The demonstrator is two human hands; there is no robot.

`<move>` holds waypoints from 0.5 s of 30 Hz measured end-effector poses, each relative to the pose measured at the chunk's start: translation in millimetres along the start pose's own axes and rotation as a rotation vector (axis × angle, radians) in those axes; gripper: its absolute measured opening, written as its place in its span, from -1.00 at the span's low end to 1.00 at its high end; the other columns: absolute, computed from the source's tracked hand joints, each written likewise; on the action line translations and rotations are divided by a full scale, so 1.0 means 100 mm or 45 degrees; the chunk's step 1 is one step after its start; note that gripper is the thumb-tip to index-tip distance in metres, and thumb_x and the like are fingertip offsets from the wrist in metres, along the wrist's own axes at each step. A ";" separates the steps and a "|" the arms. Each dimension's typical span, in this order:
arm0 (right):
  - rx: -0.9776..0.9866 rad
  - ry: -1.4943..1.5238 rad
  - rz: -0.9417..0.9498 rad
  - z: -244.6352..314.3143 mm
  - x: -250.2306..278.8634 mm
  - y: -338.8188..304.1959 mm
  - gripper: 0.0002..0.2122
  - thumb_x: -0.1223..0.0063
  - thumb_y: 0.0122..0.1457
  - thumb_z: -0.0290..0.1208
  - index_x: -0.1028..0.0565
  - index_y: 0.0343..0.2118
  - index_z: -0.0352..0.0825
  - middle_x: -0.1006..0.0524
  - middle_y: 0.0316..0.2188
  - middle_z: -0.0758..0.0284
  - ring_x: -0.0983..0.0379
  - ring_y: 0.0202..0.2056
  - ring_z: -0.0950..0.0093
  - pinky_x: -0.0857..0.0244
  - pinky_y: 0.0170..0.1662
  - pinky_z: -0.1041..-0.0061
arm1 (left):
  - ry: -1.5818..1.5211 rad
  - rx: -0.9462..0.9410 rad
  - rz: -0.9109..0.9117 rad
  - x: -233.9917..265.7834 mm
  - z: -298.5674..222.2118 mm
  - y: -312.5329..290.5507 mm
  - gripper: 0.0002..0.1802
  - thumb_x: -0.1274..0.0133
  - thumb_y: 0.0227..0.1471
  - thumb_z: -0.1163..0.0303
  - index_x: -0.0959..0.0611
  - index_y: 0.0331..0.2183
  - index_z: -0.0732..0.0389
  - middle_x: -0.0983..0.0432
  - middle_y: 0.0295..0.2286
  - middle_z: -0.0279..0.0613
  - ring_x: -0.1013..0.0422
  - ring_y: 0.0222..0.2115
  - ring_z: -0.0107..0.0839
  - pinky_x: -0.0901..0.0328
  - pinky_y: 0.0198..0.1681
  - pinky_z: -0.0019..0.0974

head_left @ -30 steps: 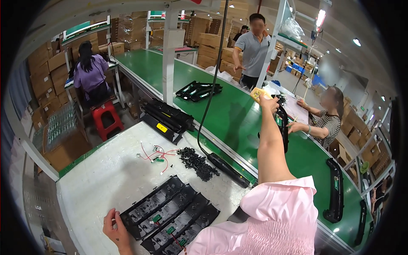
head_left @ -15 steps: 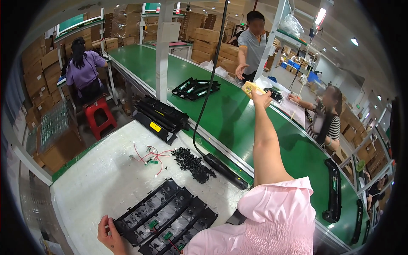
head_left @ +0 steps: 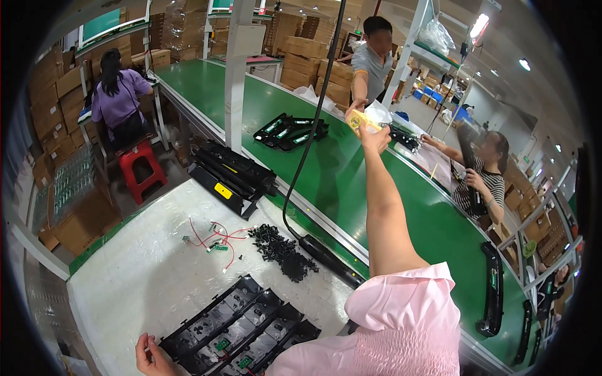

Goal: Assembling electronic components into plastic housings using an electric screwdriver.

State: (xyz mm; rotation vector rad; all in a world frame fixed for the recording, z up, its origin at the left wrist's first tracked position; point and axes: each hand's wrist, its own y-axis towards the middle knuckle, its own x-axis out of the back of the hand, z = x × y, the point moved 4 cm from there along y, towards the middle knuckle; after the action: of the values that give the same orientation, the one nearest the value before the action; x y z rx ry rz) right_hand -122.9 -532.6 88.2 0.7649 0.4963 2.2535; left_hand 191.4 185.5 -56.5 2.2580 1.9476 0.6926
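Observation:
My right arm stretches far across the green conveyor, and my right hand (head_left: 375,140) is closed on a yellow block-like object (head_left: 359,121) with a round mark. A co-worker's hand (head_left: 356,106) meets its far side. I cannot make out the object's exact kind. At the lower left my left hand (head_left: 150,355) rests with loosely bent, parted fingers and nothing in it. It is beside several long black plastic housings (head_left: 235,323) laid in a row, some fitted with small green circuit boards (head_left: 222,344).
On the white worktop (head_left: 135,269) lie a pile of black screws (head_left: 285,254), red-wired parts (head_left: 216,244) and a black corded screwdriver (head_left: 329,260). Stacked black housings (head_left: 232,175) stand beside the post (head_left: 236,88). More parts (head_left: 290,130) sit on the conveyor (head_left: 345,169). Another co-worker (head_left: 486,169) sits opposite.
My right hand has moved slightly left with the yellow object. The standing co-worker's hand has come from apart to touching it. The seated co-worker opposite has raised a long black part.

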 end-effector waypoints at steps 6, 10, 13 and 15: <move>0.039 0.010 0.014 0.11 -0.19 0.03 -0.07 -0.29 -0.37 -0.01 -0.13 0.11 -0.36 -0.29 -0.04 -0.03 -0.26 -0.01 0.06 -0.17 0.06 0.21 | -0.091 0.121 -0.037 0.08 0.05 -0.03 -0.74 -0.04 0.08 0.43 -0.56 -0.22 0.43 -0.48 -0.46 -0.27 -0.30 -0.52 -0.59 -0.24 -0.44 -0.56; 0.053 -0.010 -0.030 0.12 -0.25 0.09 -0.07 -0.30 -0.36 -0.01 -0.13 0.11 -0.35 -0.30 -0.05 -0.04 -0.25 -0.01 0.06 -0.17 0.06 0.20 | -0.057 0.143 -0.044 0.10 0.05 -0.04 -0.74 -0.04 0.08 0.42 -0.57 -0.21 0.39 -0.49 -0.45 -0.24 -0.32 -0.52 -0.55 -0.26 -0.45 -0.54; 0.049 -0.023 -0.031 0.18 -0.28 0.10 -0.07 -0.30 -0.36 -0.01 -0.13 0.11 -0.35 -0.29 -0.06 -0.05 -0.25 -0.01 0.06 -0.17 0.05 0.20 | -0.022 0.154 -0.072 0.10 -0.05 -0.04 -0.74 -0.05 0.08 0.42 -0.57 -0.21 0.39 -0.50 -0.43 -0.20 -0.35 -0.49 -0.51 -0.29 -0.41 -0.50; 0.046 -0.034 -0.036 0.19 -0.30 0.11 -0.07 -0.31 -0.36 -0.01 -0.13 0.11 -0.35 -0.29 -0.06 -0.05 -0.25 -0.02 0.06 -0.18 0.04 0.20 | 0.009 0.125 -0.088 0.10 -0.10 -0.02 -0.74 -0.05 0.08 0.42 -0.57 -0.21 0.39 -0.51 -0.42 -0.18 -0.36 -0.48 -0.48 -0.30 -0.39 -0.48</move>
State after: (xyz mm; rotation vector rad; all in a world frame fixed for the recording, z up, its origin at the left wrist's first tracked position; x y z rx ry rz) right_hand -98.9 -559.4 97.2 0.8005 0.5331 2.2110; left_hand 186.5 193.4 -45.3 2.2327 2.0959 0.6114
